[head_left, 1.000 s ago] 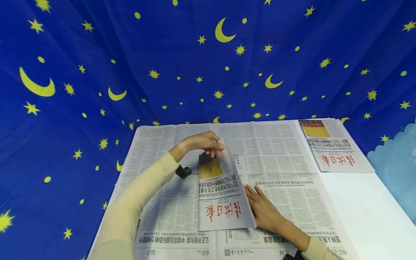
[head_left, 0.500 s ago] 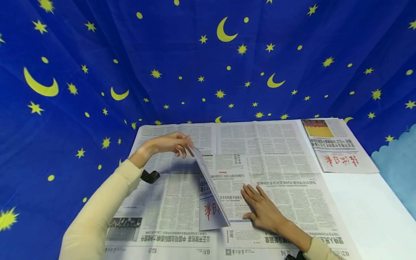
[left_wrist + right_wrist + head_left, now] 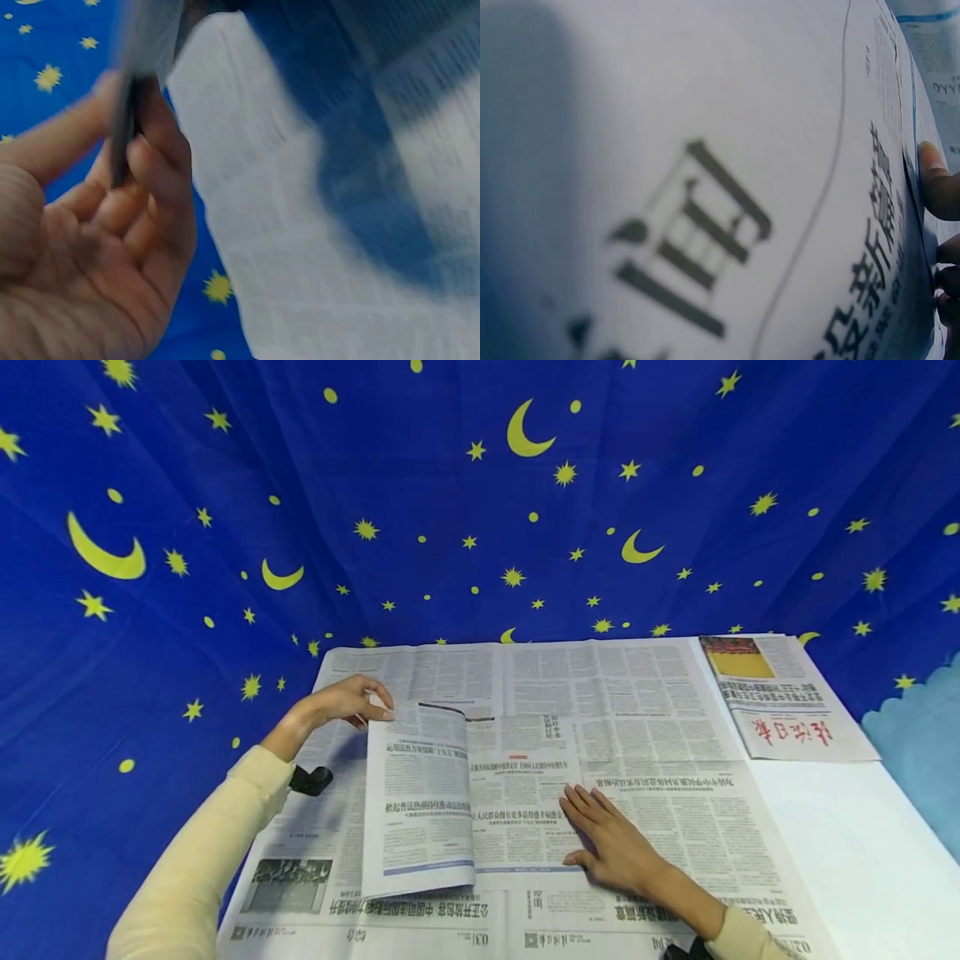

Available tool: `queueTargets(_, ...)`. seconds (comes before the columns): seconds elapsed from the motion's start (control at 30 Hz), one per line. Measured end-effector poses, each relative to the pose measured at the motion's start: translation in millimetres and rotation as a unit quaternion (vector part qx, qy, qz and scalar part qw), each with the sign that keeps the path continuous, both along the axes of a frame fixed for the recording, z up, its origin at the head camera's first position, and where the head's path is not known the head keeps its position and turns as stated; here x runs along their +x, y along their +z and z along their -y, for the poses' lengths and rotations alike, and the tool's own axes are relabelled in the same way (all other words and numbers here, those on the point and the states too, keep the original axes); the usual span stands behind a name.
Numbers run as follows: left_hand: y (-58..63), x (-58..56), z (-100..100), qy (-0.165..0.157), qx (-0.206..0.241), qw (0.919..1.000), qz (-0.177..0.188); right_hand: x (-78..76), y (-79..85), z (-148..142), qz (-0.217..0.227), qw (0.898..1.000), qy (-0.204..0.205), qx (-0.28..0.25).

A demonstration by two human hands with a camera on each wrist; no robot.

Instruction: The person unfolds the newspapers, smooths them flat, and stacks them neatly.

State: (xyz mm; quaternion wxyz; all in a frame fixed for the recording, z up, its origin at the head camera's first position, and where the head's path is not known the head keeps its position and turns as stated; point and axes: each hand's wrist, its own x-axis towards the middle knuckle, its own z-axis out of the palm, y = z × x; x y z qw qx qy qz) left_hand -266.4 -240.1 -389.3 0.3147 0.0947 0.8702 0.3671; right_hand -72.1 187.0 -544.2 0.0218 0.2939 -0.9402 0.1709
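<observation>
In the head view, my left hand (image 3: 348,700) pinches the far left corner of a folded newspaper's lifted leaf (image 3: 418,793). The leaf stands tilted over to the left with its inner print showing. Its other half (image 3: 525,835) lies flat to the right, and the fingertips of my right hand (image 3: 618,847) rest at its right edge with the fingers straight. Beneath everything is a large spread newspaper (image 3: 675,718). The left wrist view shows the thumb and fingers around the paper's thin edge (image 3: 150,45). Only fingertips (image 3: 939,187) of the right hand show in the right wrist view.
A second folded newspaper (image 3: 787,702) with a red title and a yellow picture lies at the back right. The white table (image 3: 832,843) shows along the right. A blue curtain (image 3: 420,485) with yellow moons and stars hangs behind and to the left.
My left hand has swung left, carrying the leaf over, so the red-titled front page has turned out of sight and the inside shows. The right hand has stayed nearly in place.
</observation>
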Motion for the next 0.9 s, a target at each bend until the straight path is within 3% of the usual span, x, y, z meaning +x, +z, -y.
queueTargets(0.2,-27.8,2.7,12.4,0.001,-0.032,0.9976,-0.061,-0.7,2.5,-3.3,-0.012,1.000,0.013,0.010)
queueTargets(0.37,-51.0,8.2,21.4,-0.029,-0.062,0.9866,-0.148,-0.6,4.5,-6.7,-0.023,0.999,0.020,0.015)
queueTargets(0.47,-64.3,13.3,26.9,-0.042,-0.072,0.9803,-0.179,1.0,4.6,-10.0,-0.033,0.999,0.026,0.017)
queueTargets(0.73,-94.8,26.2,25.2,-0.080,-0.027,0.9649,-0.249,16.4,3.3,-27.5,-0.069,0.997,0.025,0.021)
queueTargets(0.9,-106.8,36.5,21.3,-0.070,-0.014,0.9624,-0.262,25.4,3.8,-37.4,-0.065,0.997,0.021,0.025)
